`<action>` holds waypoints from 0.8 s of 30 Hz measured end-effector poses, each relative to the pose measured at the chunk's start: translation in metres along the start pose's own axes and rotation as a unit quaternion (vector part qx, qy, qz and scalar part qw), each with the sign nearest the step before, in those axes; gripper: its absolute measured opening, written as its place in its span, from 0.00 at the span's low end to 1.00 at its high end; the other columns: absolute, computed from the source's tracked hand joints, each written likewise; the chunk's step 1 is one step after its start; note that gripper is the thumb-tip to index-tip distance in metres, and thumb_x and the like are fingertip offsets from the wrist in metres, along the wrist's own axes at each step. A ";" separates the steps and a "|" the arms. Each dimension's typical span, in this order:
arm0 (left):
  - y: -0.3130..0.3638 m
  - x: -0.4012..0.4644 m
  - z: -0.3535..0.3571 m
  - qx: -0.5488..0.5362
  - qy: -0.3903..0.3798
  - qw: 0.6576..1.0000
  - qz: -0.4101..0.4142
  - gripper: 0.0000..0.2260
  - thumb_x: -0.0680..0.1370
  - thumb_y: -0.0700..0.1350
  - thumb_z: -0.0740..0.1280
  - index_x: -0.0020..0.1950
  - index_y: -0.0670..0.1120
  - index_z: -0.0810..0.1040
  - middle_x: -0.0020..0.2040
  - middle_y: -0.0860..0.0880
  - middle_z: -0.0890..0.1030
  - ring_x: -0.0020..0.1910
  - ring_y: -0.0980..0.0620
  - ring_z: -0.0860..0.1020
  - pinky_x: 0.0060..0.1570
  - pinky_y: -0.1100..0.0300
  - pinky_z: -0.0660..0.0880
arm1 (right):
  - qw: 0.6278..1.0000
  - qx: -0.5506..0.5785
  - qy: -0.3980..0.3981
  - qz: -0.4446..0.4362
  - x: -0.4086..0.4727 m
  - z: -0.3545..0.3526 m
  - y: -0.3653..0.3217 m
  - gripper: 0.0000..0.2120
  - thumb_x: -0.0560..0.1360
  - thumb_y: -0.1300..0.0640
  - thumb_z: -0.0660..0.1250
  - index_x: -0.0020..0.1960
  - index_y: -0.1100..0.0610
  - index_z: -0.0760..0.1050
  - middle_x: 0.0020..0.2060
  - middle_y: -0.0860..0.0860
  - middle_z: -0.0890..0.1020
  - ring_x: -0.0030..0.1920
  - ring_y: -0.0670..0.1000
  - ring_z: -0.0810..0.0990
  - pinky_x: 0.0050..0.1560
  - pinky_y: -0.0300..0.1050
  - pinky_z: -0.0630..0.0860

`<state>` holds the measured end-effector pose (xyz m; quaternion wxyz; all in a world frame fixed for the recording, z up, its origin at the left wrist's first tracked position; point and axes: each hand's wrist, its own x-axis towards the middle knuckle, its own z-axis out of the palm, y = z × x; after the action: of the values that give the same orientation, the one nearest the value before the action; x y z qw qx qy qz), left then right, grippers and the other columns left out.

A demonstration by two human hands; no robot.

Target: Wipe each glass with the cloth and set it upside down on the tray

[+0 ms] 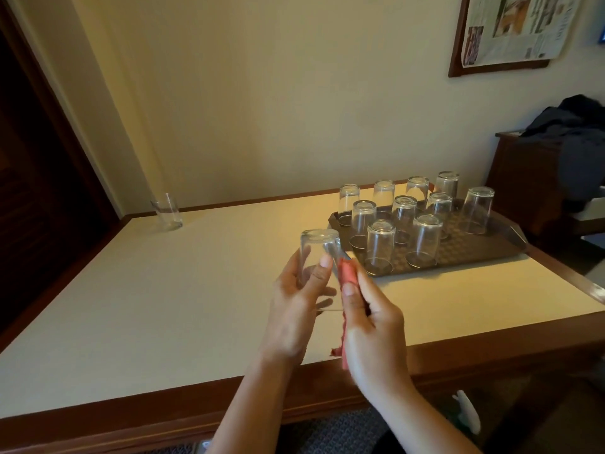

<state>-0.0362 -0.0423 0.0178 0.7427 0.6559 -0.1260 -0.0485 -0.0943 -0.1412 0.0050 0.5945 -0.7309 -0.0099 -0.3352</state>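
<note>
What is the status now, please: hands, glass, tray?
Left hand holds glass inverted. Right hand grips red cloth against it. Tray: ten glasses inverted. One upright glass far left.

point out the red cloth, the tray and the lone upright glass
red cloth (347,274): head view, bunched upper end
tray (510,242): head view, right rim
upright glass (167,213): head view, side wall

Framed newspaper (514,27) hanging far right on the wall (262,93); dark clothing (573,126) heaped over a wooden cabinet (520,178).
</note>
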 end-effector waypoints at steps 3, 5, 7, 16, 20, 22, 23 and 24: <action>-0.002 -0.001 -0.002 -0.013 -0.080 0.995 -0.062 0.15 0.78 0.65 0.64 0.64 0.71 0.79 0.59 0.43 0.85 0.57 0.40 0.84 0.63 0.42 0.76 | 0.998 0.000 0.017 0.062 0.028 -0.009 0.006 0.18 0.83 0.49 0.59 0.72 0.40 0.69 0.51 0.50 0.85 0.36 0.45 0.76 0.36 0.41 0.76; -0.004 0.002 -0.006 -0.031 -0.068 0.996 -0.052 0.17 0.77 0.61 0.69 0.66 0.63 0.81 0.57 0.41 0.85 0.51 0.42 0.83 0.56 0.45 0.76 | 0.998 -0.009 0.017 0.059 0.029 -0.010 0.007 0.18 0.83 0.48 0.58 0.72 0.41 0.68 0.54 0.46 0.85 0.40 0.44 0.76 0.38 0.38 0.75; -0.002 0.006 -0.004 -0.044 -0.013 0.998 -0.032 0.29 0.71 0.60 0.77 0.69 0.50 0.80 0.52 0.44 0.85 0.49 0.43 0.82 0.50 0.49 0.77 | 1.000 0.002 -0.003 0.023 0.013 -0.003 0.001 0.17 0.83 0.49 0.58 0.70 0.36 0.69 0.38 0.35 0.81 0.33 0.39 0.74 0.32 0.35 0.73; 0.001 0.006 -0.002 -0.007 -0.060 0.997 -0.038 0.21 0.75 0.61 0.70 0.68 0.63 0.77 0.59 0.46 0.86 0.62 0.44 0.84 0.65 0.43 0.75 | 0.997 0.014 0.012 0.073 0.032 -0.008 0.001 0.19 0.83 0.49 0.58 0.73 0.40 0.69 0.39 0.51 0.82 0.25 0.45 0.72 0.24 0.42 0.74; 0.005 0.010 0.001 0.006 -0.003 1.000 0.007 0.31 0.73 0.63 0.73 0.74 0.56 0.74 0.59 0.48 0.86 0.59 0.43 0.85 0.66 0.37 0.76 | 1.000 -0.012 -0.008 -0.024 0.004 0.004 -0.007 0.19 0.83 0.49 0.58 0.61 0.22 0.67 0.31 0.37 0.75 0.27 0.45 0.74 0.29 0.49 0.78; -0.001 0.009 -0.003 -0.006 -0.023 1.000 -0.011 0.26 0.76 0.67 0.65 0.73 0.62 0.74 0.60 0.47 0.85 0.60 0.44 0.84 0.65 0.42 0.77 | 1.000 -0.008 -0.001 -0.009 0.010 0.003 -0.001 0.17 0.83 0.49 0.58 0.65 0.27 0.69 0.31 0.38 0.76 0.26 0.44 0.74 0.27 0.46 0.77; -0.002 0.008 -0.006 -0.006 -0.045 0.999 -0.024 0.25 0.77 0.67 0.62 0.74 0.64 0.73 0.61 0.47 0.85 0.60 0.44 0.84 0.63 0.46 0.77 | 1.000 -0.001 0.013 0.016 0.019 0.001 0.003 0.17 0.83 0.48 0.59 0.69 0.33 0.69 0.35 0.39 0.78 0.28 0.44 0.75 0.29 0.45 0.78; -0.002 0.007 -0.007 -0.001 -0.069 0.997 -0.030 0.25 0.78 0.65 0.62 0.75 0.64 0.72 0.61 0.47 0.85 0.59 0.45 0.84 0.60 0.49 0.77 | 0.999 -0.003 0.028 0.037 0.029 -0.001 0.005 0.18 0.82 0.47 0.59 0.72 0.39 0.69 0.42 0.43 0.82 0.33 0.45 0.77 0.35 0.43 0.79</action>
<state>-0.0270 -0.0371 0.0163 0.7312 0.6536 -0.1570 -0.1164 -0.0700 -0.1548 0.0151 0.6040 -0.7230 0.0353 -0.3334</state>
